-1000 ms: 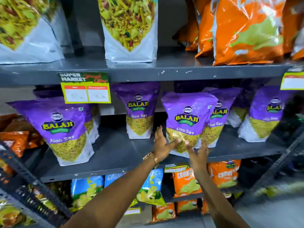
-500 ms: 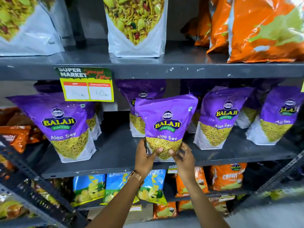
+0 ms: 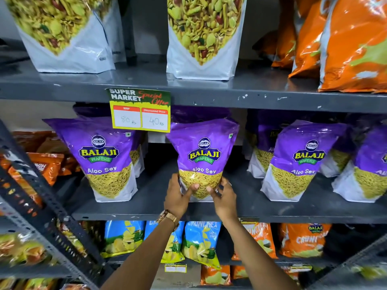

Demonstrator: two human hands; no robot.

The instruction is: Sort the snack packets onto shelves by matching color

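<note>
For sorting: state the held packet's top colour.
Purple, seen in the head view: packet.

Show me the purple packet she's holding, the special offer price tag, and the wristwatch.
purple packet (image 3: pixel 204 155), head view, on the logo at its front.
price tag (image 3: pixel 139 110), head view, middle of the card.
wristwatch (image 3: pixel 167 217), head view, on the gold band at the left wrist.

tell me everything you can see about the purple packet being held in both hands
The purple Aloo Sev packet is a glossy plastic pouch with a Balaji Wafers logo, yellow sev pictured on its lower half and white lower corners. It stands upright on the grey middle shelf, below the price tag. The left hand and right hand clasp its base.
</note>
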